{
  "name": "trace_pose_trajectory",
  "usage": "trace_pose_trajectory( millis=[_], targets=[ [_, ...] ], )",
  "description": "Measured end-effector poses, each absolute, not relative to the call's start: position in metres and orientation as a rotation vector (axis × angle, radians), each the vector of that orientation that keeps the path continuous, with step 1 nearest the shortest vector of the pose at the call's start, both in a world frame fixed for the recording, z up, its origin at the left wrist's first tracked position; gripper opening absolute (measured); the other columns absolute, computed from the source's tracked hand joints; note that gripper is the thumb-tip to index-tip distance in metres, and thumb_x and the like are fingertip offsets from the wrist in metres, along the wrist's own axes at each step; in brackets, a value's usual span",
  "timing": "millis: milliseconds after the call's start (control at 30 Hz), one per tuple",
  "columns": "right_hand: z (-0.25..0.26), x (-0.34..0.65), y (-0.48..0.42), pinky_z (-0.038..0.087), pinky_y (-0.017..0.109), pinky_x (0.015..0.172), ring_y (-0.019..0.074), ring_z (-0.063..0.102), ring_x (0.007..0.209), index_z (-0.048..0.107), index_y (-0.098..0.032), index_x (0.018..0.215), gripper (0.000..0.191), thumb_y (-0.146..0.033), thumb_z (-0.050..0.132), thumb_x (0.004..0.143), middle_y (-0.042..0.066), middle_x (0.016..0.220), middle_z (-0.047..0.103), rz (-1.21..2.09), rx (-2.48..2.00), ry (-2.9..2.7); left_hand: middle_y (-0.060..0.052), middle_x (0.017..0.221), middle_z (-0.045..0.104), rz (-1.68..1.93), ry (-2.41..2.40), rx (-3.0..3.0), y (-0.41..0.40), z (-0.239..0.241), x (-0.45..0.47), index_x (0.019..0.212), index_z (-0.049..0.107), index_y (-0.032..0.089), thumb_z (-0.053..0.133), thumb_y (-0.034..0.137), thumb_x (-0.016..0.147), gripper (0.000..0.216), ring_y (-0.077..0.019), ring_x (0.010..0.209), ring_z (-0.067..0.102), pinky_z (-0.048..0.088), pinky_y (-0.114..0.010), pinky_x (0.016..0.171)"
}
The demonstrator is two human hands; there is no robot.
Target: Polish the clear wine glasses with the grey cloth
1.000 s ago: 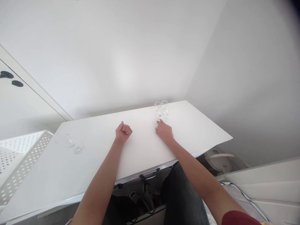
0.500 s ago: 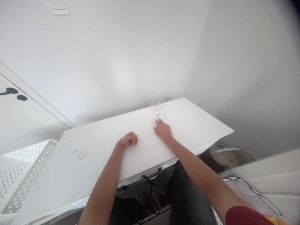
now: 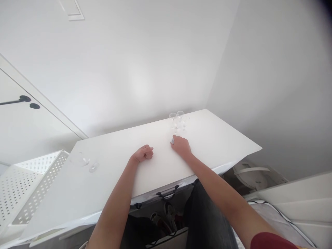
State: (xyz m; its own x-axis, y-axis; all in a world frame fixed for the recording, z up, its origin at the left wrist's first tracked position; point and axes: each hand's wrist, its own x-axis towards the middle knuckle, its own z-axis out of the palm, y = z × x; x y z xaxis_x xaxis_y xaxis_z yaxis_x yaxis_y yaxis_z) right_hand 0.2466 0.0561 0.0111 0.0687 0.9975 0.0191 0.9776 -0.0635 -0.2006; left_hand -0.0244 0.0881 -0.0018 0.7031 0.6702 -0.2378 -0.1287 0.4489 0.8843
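Observation:
My left hand rests on the white tabletop, its fingers curled into a fist with nothing showing in them. To its right, my right hand is closed, knuckles up, on a small crumpled grey-white thing that peeks out by the thumb; most of it is hidden. Just beyond that hand, several clear stemmed glasses stand upright, close together near the wall. Far to the left a clear wine glass lies on its side, its round foot pointing right.
A white perforated metal rack stands against the table's left end. The back wall runs along the far edge. Below the front edge are black drawer handles and my legs. A white round-backed chair or stool stands low at the right.
My right hand has drawn back slightly from the upright glasses, and its extended fingers have curled in. My left hand stays a fist in place. The view has shifted slightly.

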Motion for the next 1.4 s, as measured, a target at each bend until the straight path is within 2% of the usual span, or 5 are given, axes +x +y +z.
trace_pose_trajectory(
  millis=[233, 800, 967, 1100, 1400],
  targets=[
    [0.015, 0.245, 0.055, 0.046, 0.037, 0.083, 0.0279, 0.07, 0.094, 0.065, -0.02, 0.115, 0.031, -0.034, 0.04, 0.103, 0.015, 0.106, 0.071, 0.216, -2.197, -2.058, 0.008, 0.056, 0.018, 0.647, 0.692, 0.993, 0.072, 0.005, -0.018, 0.055, 0.025, 0.021, 0.081, 0.029, 0.082, 0.063, -0.0049, 0.046, 0.02, 0.014, -0.024, 0.047],
    [0.004, 0.243, 0.055, 0.038, 0.032, 0.066, 0.0221, 0.066, 0.077, 0.064, -0.021, 0.099, 0.022, -0.037, 0.049, 0.099, 0.007, 0.088, 0.069, 0.105, -2.196, -2.073, 0.009, 0.064, 0.028, 2.083, 1.209, 0.096, -0.056, 0.009, -0.153, 0.087, 0.036, 0.025, 0.056, 0.028, 0.088, 0.02, -0.0068, 0.046, 0.034, 0.036, -0.021, 0.049],
    [0.002, 0.244, 0.054, 0.036, 0.032, 0.065, 0.021, 0.063, 0.075, 0.063, -0.022, 0.099, 0.022, -0.038, 0.049, 0.099, 0.007, 0.089, 0.068, 0.101, -2.183, -2.084, -0.001, 0.09, 0.062, 2.057, 1.25, 0.105, -0.031, 0.007, -0.186, 0.128, 0.032, 0.036, 0.048, 0.06, 0.093, 0.045, -0.0175, 0.08, 0.07, 0.058, -0.033, 0.076],
    [0.001, 0.246, 0.055, 0.033, 0.031, 0.064, 0.0191, 0.06, 0.072, 0.062, -0.022, 0.096, 0.022, -0.038, 0.049, 0.099, 0.005, 0.087, 0.066, 0.131, -2.165, -2.079, -0.01, 0.128, 0.065, 1.994, 0.955, 0.127, -0.009, 0.008, -0.198, 0.147, 0.021, 0.045, 0.04, 0.077, 0.092, 0.067, -0.0236, 0.115, 0.071, 0.058, -0.043, 0.094],
    [-0.021, 0.248, 0.063, 0.027, 0.029, 0.061, 0.0151, 0.049, 0.064, 0.061, -0.022, 0.094, 0.022, -0.039, 0.048, 0.099, 0.003, 0.087, 0.062, 0.021, -1.984, -2.013, -0.011, 0.142, 0.064, 2.05, 0.86, 0.214, 0.031, 0.006, -0.159, 0.108, 0.052, 0.028, 0.038, 0.063, 0.102, 0.038, -0.0255, 0.127, 0.066, 0.045, -0.047, 0.111]
  ],
)
